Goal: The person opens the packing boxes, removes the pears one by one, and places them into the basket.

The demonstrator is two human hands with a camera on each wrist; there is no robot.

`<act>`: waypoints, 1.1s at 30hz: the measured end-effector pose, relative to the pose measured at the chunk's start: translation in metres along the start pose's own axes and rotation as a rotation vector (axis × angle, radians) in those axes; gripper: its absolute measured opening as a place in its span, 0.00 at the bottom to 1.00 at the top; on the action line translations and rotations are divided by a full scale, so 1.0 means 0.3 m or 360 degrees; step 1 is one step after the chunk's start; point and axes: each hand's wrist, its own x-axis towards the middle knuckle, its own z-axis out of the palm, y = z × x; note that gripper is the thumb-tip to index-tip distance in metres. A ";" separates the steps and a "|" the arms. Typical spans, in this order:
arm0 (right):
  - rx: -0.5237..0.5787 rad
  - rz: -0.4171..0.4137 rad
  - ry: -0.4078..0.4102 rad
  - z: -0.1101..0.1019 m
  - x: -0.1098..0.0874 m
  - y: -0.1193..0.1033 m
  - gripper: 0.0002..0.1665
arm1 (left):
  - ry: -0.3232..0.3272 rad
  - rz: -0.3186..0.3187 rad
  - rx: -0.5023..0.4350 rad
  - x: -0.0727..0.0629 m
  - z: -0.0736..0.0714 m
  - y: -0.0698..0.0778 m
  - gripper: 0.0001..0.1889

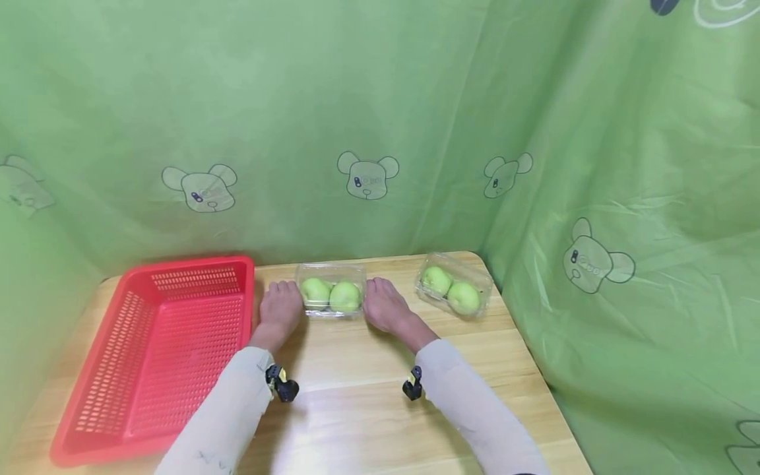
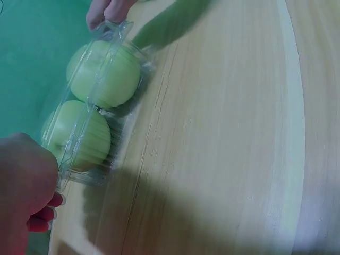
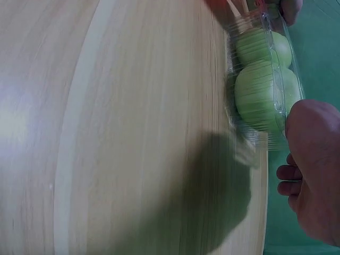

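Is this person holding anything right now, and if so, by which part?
A clear plastic box with two green apples inside: the left hand grips its left short end, the right hand its right short end.

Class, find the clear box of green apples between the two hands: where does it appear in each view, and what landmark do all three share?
Head: the clear box is slightly left of and below centre, between left hand and right hand.
Left wrist: the clear box slants through the upper left.
Right wrist: the clear box is at upper right.
Shared landmark: the wooden table.
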 end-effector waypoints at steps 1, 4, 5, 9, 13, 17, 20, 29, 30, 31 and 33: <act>0.0024 0.0013 0.0004 0.000 -0.002 0.003 0.24 | 0.0007 -0.0002 -0.0005 -0.003 -0.001 0.004 0.12; 0.0032 0.0017 0.0017 0.002 -0.006 0.014 0.24 | 0.0037 -0.0013 -0.0039 -0.012 -0.004 0.017 0.10; 0.0013 0.0003 0.0019 0.002 -0.007 0.017 0.24 | 0.0052 -0.0017 -0.0047 -0.015 -0.003 0.020 0.10; -0.0084 -0.0052 0.0012 0.002 -0.013 0.032 0.26 | 0.0140 -0.0020 -0.0109 -0.028 0.002 0.033 0.09; -0.0148 -0.0067 0.0001 0.004 -0.021 0.049 0.28 | 0.0153 -0.0020 -0.0180 -0.041 0.009 0.046 0.10; -0.0172 -0.0085 0.0018 0.004 -0.027 0.059 0.29 | 0.0117 -0.0055 -0.0235 -0.048 0.010 0.056 0.11; -0.0205 -0.0117 0.0034 0.001 -0.035 0.063 0.28 | 0.0082 -0.0085 -0.0272 -0.049 0.011 0.063 0.12; -0.0227 -0.0184 0.0054 -0.005 -0.055 0.083 0.26 | 0.0061 -0.0109 -0.0272 -0.069 0.016 0.095 0.12; -0.0232 -0.0190 0.0052 -0.006 -0.056 0.087 0.26 | 0.0068 -0.0107 -0.0277 -0.073 0.016 0.098 0.11; -0.0232 -0.0193 0.0050 -0.005 -0.056 0.091 0.26 | 0.0074 -0.0103 -0.0281 -0.076 0.017 0.101 0.11; -0.0223 -0.0192 0.0035 -0.007 -0.058 0.097 0.26 | 0.0086 -0.0085 -0.0272 -0.084 0.019 0.106 0.11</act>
